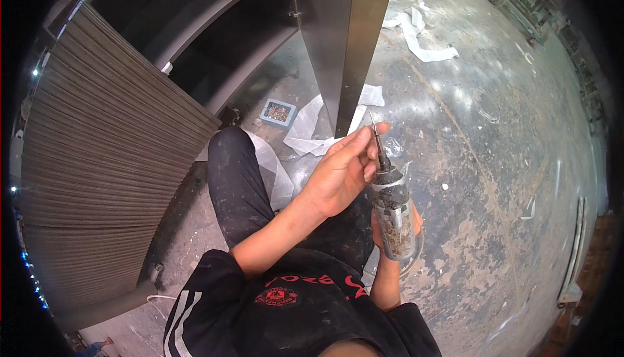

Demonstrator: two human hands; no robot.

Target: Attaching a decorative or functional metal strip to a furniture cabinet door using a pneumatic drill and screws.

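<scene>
Electric screwdriver (394, 219) at 4 o'clock from centre; right hand (416, 218) grasps its body from behind, fingers mostly hidden. Left hand (343, 173) pinches the bit (377, 138), tip unclear. 11 o'clock: blue tray (275, 123), small metal pieces (279, 111) indistinct.

A white strip (432, 54) lies on the blotchy grey floor (468, 194).

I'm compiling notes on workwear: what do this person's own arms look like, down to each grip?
The left grip is an ungloved hand, with no watch showing at its wrist. The right grip is partly hidden; what shows is ungloved too. Both arms come bare from short black sleeves: the left sleeve bears white stripes, while the right sleeve shows none.
</scene>
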